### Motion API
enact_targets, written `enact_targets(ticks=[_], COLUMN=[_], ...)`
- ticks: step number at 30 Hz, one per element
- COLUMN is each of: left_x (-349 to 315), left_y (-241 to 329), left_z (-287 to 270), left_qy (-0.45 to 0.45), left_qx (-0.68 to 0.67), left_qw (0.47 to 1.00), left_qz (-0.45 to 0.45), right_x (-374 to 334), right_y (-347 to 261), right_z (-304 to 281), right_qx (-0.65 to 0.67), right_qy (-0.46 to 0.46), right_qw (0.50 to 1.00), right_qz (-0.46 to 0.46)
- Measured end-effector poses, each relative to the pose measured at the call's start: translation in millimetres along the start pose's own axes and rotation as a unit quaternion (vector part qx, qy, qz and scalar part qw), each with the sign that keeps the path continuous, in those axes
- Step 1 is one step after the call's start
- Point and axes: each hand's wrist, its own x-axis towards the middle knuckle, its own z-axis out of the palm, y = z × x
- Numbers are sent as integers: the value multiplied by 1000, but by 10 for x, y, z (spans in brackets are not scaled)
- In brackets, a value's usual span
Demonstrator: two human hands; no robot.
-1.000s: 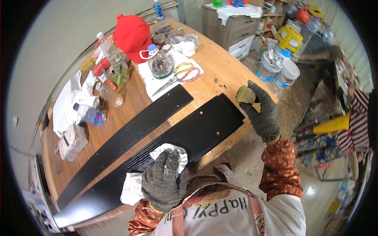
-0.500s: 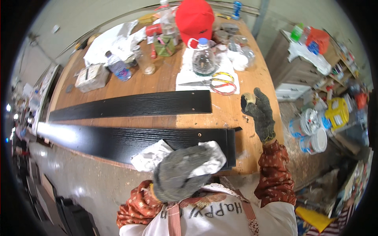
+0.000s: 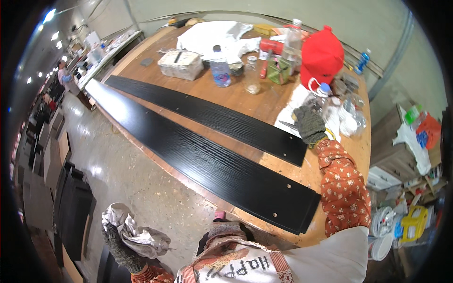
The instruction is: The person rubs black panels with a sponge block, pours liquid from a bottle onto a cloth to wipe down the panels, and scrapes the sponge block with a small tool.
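Note:
My left hand (image 3: 121, 251), in a dark grey knit glove, is closed on a crumpled whitish cloth (image 3: 141, 238), held left of the table, over the floor. My right hand (image 3: 310, 125), gloved the same way, lies over the scissors (image 3: 289, 125) beside the far black board's right end. Its fingers curl downward, and whatever they hold is hidden. Just behind it stands a clear jug with a blue cap (image 3: 323, 88). Two long black wood-grain boards lie side by side: the narrower far board (image 3: 212, 118) and the wider near board (image 3: 198, 158), each with small holes toward its right end.
A wooden table (image 3: 141, 87) bears a white box (image 3: 180, 65), plastic bottle (image 3: 220, 70), glass bottle (image 3: 252, 78), green pen holder (image 3: 278, 70) and red cap (image 3: 324, 54). Right of it are a drawer cabinet (image 3: 394, 146) and yellow jug (image 3: 415, 221). Dark panels (image 3: 75, 203) stand left; a person (image 3: 70, 80) is far off.
The view has turned left. My left hand has carried the cloth off the near board to the left, over the floor. My right hand has moved from the table's right side onto the scissors.

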Motion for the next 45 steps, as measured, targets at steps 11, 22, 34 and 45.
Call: enact_targets(ticks=[11, 22, 34, 45], left_x=[1372, 2510, 2607, 3521], left_y=[-602, -1448, -1996, -586], left_z=[817, 1299, 555, 1581], left_qy=[56, -62, 155, -242], left_qx=[-347, -356, -253, -389], left_qw=[920, 922, 932, 888], left_qz=[-175, -139, -206, 28], right_x=[988, 3048, 3618, 3528], right_y=[-824, -1823, -1847, -2665], right_z=[-1369, -618, 176, -2210], right_qx=[-52, 94, 71, 381], right_qy=[-385, 67, -18, 138], right_qw=[921, 993, 992, 914], right_qz=[25, 30, 101, 37])
